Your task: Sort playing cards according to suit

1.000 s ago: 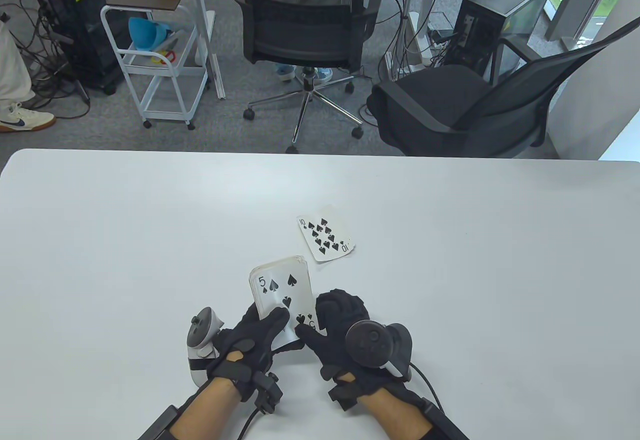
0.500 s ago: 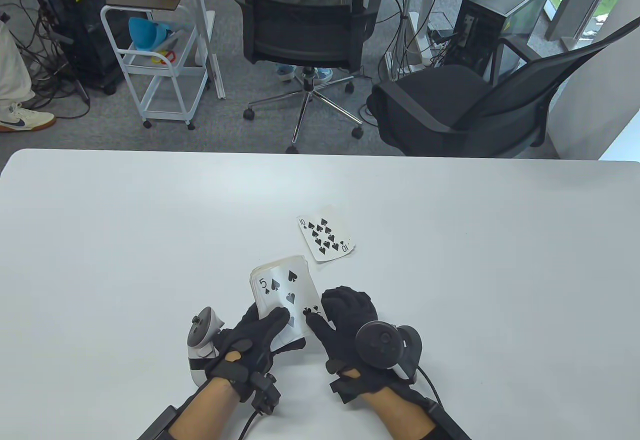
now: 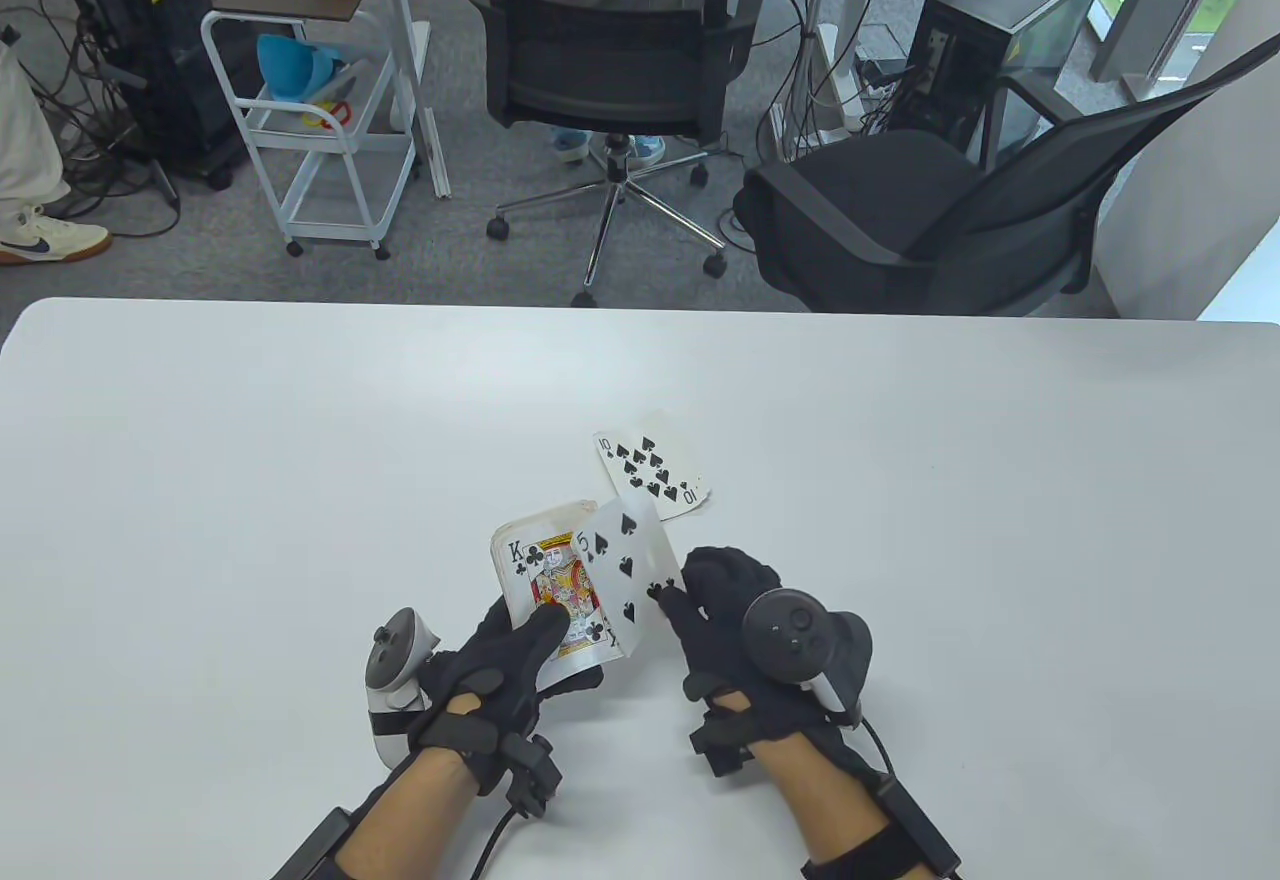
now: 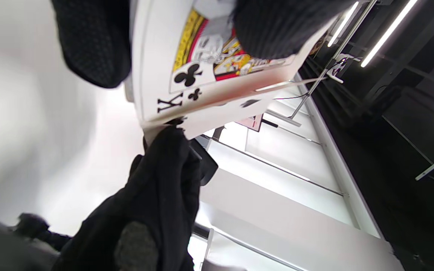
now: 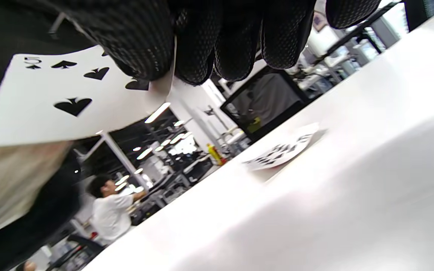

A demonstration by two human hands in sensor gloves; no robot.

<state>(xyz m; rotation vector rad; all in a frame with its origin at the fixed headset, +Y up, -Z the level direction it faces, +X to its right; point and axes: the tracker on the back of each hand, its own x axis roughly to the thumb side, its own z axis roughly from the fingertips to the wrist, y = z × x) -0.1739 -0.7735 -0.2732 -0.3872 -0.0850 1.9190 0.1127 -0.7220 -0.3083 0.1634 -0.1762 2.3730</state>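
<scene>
My left hand [image 3: 520,655] holds a face-up deck [image 3: 545,585] just above the table's near middle, thumb across the top card. That top card is the king of clubs [image 4: 187,81]. My right hand [image 3: 705,610] pinches the five of spades [image 3: 630,575] by its near right corner; the card is drawn off to the right and still overlaps the deck's right edge. In the right wrist view the five of spades [image 5: 77,94] hangs from my fingertips [image 5: 202,49]. A ten of spades [image 3: 652,478] lies face up on the white table [image 3: 250,480] just beyond the deck.
Beyond the table's far edge stand two black office chairs [image 3: 900,210], a white rolling cart [image 3: 320,120] and computer towers. Someone's shoe [image 3: 45,240] shows at far left. In the right wrist view the ten of spades [image 5: 281,152] lies flat on the table.
My right hand has slid the five of spades off the deck to the right, uncovering the king of clubs. The left hand and deck shifted slightly left.
</scene>
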